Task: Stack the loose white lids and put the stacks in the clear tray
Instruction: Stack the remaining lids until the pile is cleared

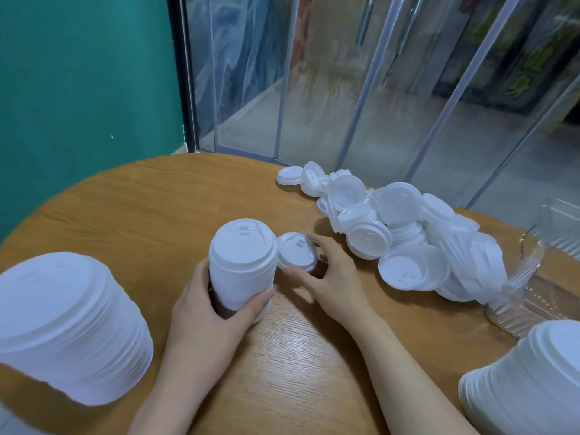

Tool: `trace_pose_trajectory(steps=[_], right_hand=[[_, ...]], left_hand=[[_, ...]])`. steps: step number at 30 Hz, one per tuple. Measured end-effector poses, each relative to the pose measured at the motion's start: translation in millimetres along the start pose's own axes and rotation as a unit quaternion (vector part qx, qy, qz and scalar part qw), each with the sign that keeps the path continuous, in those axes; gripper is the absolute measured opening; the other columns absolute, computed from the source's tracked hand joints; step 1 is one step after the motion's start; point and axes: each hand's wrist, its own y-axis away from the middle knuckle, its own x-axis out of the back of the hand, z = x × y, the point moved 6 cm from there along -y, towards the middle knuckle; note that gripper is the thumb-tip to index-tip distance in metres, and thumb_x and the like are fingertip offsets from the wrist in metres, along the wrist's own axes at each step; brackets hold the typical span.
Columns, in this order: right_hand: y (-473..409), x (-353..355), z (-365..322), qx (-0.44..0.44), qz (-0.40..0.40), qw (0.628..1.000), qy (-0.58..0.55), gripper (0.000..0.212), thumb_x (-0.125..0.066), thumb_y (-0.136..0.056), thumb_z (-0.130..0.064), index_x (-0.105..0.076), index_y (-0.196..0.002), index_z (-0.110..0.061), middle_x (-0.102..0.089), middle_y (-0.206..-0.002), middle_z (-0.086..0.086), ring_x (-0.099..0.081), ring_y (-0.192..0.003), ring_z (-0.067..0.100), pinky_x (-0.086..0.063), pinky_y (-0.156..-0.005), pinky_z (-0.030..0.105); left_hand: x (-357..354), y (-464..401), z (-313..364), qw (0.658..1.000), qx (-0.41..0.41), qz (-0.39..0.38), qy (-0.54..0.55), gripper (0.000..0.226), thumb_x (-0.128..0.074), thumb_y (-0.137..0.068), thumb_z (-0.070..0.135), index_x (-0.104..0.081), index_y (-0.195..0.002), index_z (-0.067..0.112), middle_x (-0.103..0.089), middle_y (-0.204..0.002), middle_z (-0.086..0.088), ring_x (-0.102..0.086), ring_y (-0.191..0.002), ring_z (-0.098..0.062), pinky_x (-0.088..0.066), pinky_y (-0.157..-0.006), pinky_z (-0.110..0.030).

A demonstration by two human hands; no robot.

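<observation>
The left hand (216,306) is wrapped around a tall stack of lids (241,262) standing on the round wooden table (141,208), thumb on the near side and fingers curled behind it. Just to the right of that stack, the right hand (329,277) pinches a single lid (296,252) by its rim, the lid tilted and almost touching the top of the stack.

The likeliest slip from here is a misaligned drop: if the single lid goes on skewed, it would probably not nest and could slide off, or nudge the column out of line. The stack is tall and gripped low, so a sideways push at the top might buckle or topple it.

Beyond the right hand, further right and away from the person, a heap of loose lids (405,233) sprawls across the table, many upside down or on edge. At the far end of that heap sits the clear tray (530,312); lids from the heap lean against or spill over its near wall, and whether any stack lies inside cannot be told. Two more finished stacks (72,324) stand close to the camera, one left of the left hand, one right of the right forearm.
</observation>
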Motion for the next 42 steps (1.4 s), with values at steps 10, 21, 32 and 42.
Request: trace_pose_trajectory(steps=[10, 21, 32, 42], right_hand=[[23.5, 39.3, -120.6, 0.141, -0.04, 0.981, -0.124, 0.063, -0.088, -0.079, -0.032, -0.061, -0.134, -0.021, -0.067, -0.13, -0.009, -0.06, -0.129, 0.016, -0.049, -0.101, 0.021], [20.9, 9.1, -127.4, 0.132, -0.073, 0.988, -0.034, 0.062, -0.088, -0.076, -0.04, -0.063, -0.131, -0.023, -0.065, -0.125, -0.017, -0.058, -0.124, 0.004, -0.05, -0.097, 0.019], [43.8, 13.0, -115.4, 0.047, -0.041, 0.997, -0.036, 0.065, -0.092, -0.075, -0.033, -0.063, -0.132, -0.027, -0.067, -0.123, -0.02, -0.06, -0.121, -0.001, -0.047, -0.095, 0.013], [61.8, 16.8, -106.2, 0.002, -0.062, 0.996, -0.06, 0.084, -0.09, -0.068, -0.05, -0.051, -0.142, -0.038, -0.061, -0.133, -0.025, -0.054, -0.127, -0.006, -0.047, -0.104, 0.02]], left_hand=[[-2.0, 7.0, 5.9, 1.0, -0.019, 0.009, 0.02, 0.067, -0.088, -0.069, 0.049, -0.058, -0.128, 0.041, -0.069, -0.116, 0.023, -0.063, -0.109, 0.003, -0.05, -0.087, -0.026], [0.2, 7.8, 2.7, 0.999, -0.008, -0.014, 0.052, 0.062, -0.089, -0.064, 0.052, -0.06, -0.118, 0.046, -0.07, -0.109, 0.02, -0.066, -0.1, 0.001, -0.056, -0.083, -0.032], [-1.9, 13.8, 8.3, 0.998, -0.038, -0.041, 0.041, 0.063, -0.09, -0.062, 0.05, -0.059, -0.117, 0.046, -0.065, -0.112, 0.024, -0.059, -0.106, 0.007, -0.049, -0.085, -0.02], [-12.4, 19.0, 13.4, 0.995, -0.051, -0.059, 0.061, 0.065, -0.087, -0.061, 0.057, -0.06, -0.119, 0.045, -0.066, -0.112, 0.025, -0.06, -0.107, 0.003, -0.05, -0.086, -0.023]])
